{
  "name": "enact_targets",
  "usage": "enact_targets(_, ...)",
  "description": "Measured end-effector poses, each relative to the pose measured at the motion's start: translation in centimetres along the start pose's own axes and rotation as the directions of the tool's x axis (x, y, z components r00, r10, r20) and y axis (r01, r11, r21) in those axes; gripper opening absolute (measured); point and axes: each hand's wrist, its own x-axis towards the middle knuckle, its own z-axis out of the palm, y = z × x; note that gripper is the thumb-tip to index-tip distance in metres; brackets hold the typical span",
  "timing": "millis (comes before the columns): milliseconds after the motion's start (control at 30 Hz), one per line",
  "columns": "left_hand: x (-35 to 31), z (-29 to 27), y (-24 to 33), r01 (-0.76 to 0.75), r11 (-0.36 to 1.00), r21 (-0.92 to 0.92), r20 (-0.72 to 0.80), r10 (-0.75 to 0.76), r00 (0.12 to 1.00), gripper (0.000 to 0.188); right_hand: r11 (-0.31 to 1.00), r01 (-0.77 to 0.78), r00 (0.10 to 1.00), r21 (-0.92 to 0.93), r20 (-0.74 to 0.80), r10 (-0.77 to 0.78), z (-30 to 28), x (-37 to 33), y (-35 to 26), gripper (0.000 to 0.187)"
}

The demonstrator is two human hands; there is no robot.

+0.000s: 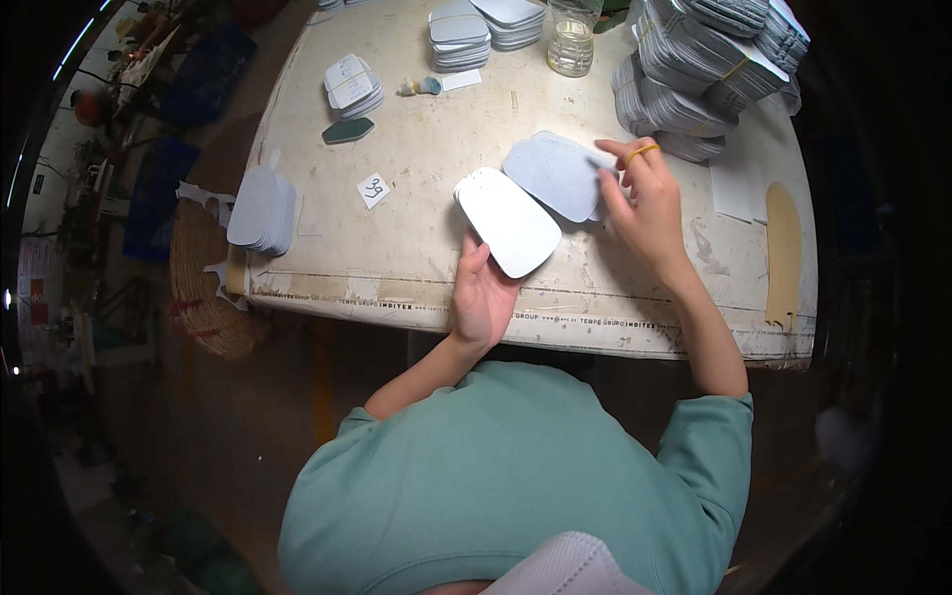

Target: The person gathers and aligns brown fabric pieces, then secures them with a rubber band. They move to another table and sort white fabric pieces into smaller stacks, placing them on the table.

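White insole-shaped piece (509, 221) lies flat near the front edge of the worktop (416, 169), and I keep my left hand (483, 296) under its near end, fingers closed on that edge so it does not slide. My right hand (643, 203), with a yellow rubber band (642, 152) around the fingers, presses on the grey piece (557, 175), which partly overlaps the white one. Banded stacks (694, 69) wait behind, beside a glass jar (571, 45).
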Motion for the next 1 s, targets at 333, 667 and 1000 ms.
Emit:
enact_targets(333,0.1,-0.4,0.1,0.015,1.0,0.027,0.017,-0.016,1.0,0.06,0.871,0.419,0.864,0.258,0.181,-0.469,3.4,-3.5,-2.8,0.025)
enact_targets(667,0.1,0.3,0.1,-0.018,1.0,0.013,0.002,0.018,1.0,0.063,0.997,0.036,0.992,0.075,-0.121,-0.027,0.1,0.6,-0.1,0.017)
enact_targets(1000,-0.1,0.2,0.3,0.0,0.999,0.043,0.014,0.0,1.0,0.065,0.913,0.357,0.905,0.198,0.169,-0.391,4.9,-3.8,-2.6,0.037)
